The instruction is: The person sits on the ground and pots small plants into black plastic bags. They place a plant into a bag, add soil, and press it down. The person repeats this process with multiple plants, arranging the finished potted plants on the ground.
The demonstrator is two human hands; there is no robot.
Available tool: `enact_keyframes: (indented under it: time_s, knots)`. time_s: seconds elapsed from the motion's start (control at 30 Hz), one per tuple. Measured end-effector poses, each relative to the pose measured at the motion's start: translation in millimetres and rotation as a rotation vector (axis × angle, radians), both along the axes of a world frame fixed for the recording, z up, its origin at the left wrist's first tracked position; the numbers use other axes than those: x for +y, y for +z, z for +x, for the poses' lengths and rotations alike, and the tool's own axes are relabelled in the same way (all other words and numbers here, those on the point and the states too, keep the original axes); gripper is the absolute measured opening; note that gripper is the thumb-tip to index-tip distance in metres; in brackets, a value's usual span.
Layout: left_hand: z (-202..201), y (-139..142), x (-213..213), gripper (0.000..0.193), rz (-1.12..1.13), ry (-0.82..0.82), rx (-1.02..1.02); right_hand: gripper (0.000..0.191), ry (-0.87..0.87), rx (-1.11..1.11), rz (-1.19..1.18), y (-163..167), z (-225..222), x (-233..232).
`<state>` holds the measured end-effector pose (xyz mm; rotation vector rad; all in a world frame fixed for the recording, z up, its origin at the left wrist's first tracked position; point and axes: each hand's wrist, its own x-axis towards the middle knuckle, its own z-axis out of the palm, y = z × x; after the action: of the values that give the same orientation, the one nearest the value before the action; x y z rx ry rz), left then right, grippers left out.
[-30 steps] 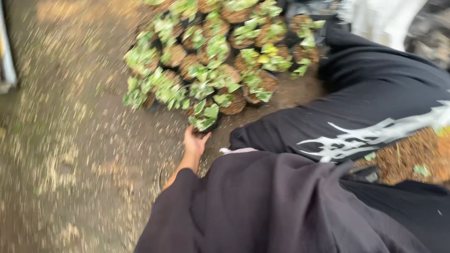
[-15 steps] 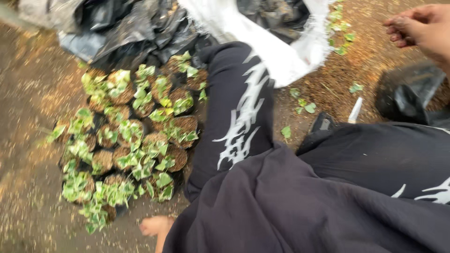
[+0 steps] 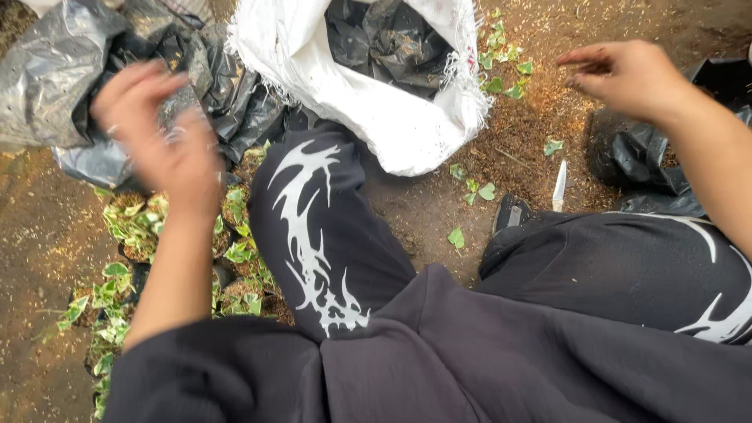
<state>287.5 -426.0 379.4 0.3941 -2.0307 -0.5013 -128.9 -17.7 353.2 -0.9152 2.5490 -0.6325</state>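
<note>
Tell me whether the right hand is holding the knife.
No. The right hand is empty above the soil, while the knife lies on the ground apart from it.

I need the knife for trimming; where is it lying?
In the head view the knife lies on the soil right of centre, between the white sack and the black bag, below the right hand.

You sat outdoors in a plant nursery, on bare dirt ground [image 3: 39,235] w/ sawdust-like mulch: rows of small potted seedlings [image 3: 137,227] w/ variegated leaves, black plastic bags [image 3: 47,86], a white woven sack [image 3: 376,102] beside you.
</note>
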Motion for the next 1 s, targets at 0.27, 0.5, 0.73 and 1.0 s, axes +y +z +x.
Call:
enact_keyframes:
  time_s: [0.27,0.5,0.73,1.0]
  knots:
    - [-278,-78,-71,0.012,-0.771,-0.076,-0.864,0.046,0.196,0.029,0.465,-43,-22,-19]
    - [-363,-130,-121,0.028,-0.508,0.089,-0.926,0.053,0.323,-0.002,0.640,-65,-5,-63]
    - [-387,-80,-114,0.073,-0.221,-0.061,-0.414,0.038,0.570,0.189,0.076,-76,5,-187]
    - [-354,-8,-47,0.070,-0.232,-0.311,-0.240,0.060,0.340,0.226,0.083,-150,-65,-318]
